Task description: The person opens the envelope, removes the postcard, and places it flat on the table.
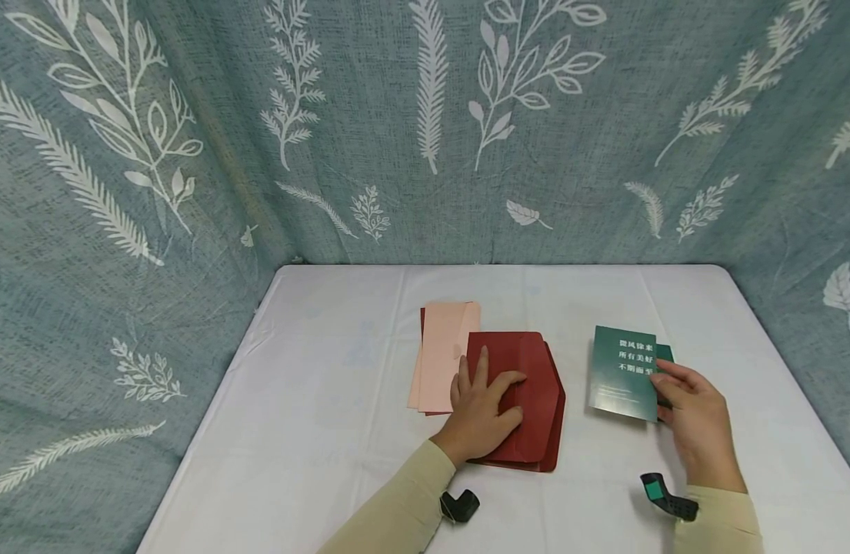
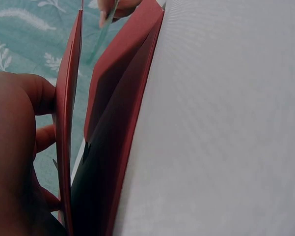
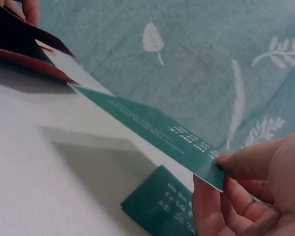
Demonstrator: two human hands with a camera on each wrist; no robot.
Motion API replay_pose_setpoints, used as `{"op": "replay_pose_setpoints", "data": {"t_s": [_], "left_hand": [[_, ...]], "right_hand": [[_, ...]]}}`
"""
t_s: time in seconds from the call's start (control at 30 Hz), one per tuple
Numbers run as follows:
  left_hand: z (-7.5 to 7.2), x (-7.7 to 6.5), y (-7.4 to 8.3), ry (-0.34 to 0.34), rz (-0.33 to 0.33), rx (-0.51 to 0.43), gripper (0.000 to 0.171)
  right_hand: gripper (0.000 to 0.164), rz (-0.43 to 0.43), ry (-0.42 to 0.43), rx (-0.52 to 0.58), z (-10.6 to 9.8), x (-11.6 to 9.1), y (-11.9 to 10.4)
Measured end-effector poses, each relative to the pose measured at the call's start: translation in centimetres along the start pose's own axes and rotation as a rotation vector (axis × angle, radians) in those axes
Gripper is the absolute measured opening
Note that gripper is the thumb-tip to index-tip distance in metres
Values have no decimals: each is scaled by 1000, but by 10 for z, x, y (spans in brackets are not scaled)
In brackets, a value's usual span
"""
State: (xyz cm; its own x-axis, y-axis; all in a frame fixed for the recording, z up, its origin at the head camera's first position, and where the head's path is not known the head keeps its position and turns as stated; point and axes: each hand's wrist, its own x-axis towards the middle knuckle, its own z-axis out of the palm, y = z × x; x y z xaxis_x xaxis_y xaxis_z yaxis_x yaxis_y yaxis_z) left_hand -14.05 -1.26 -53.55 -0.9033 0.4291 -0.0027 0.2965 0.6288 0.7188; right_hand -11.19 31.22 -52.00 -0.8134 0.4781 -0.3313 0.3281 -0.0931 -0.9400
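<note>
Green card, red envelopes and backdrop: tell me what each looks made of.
Green card: probably stiff cardstock, lightly glossy; held at one edge, it juts out flat and catches light.
Red envelopes: likely matte paper; thin edges, folded flaps.
Backdrop: apparently matte cloth; weave and folds show.

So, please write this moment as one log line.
left hand: touches red envelope | right hand: pinches green card above table | pink envelopes: on table

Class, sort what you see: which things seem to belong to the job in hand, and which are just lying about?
Likely in the job:
Dark red envelopes, with the left hand resting on top
Green card, pinched by the right hand

Apparently lying about for now:
Pink envelopes, unheld
Other green card, on the table
</note>
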Motion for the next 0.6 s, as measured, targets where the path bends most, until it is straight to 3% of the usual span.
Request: {"op": "replay_pose_setpoints", "data": {"t_s": [0.37, 0.6], "left_hand": [[0, 0, 0, 4, -1, -1, 55], [1, 1, -2, 8, 6, 1, 54]], "right_hand": [[36, 3, 87, 11, -4, 1, -2], [40, -47, 143, -170, -5, 3, -2]]}}
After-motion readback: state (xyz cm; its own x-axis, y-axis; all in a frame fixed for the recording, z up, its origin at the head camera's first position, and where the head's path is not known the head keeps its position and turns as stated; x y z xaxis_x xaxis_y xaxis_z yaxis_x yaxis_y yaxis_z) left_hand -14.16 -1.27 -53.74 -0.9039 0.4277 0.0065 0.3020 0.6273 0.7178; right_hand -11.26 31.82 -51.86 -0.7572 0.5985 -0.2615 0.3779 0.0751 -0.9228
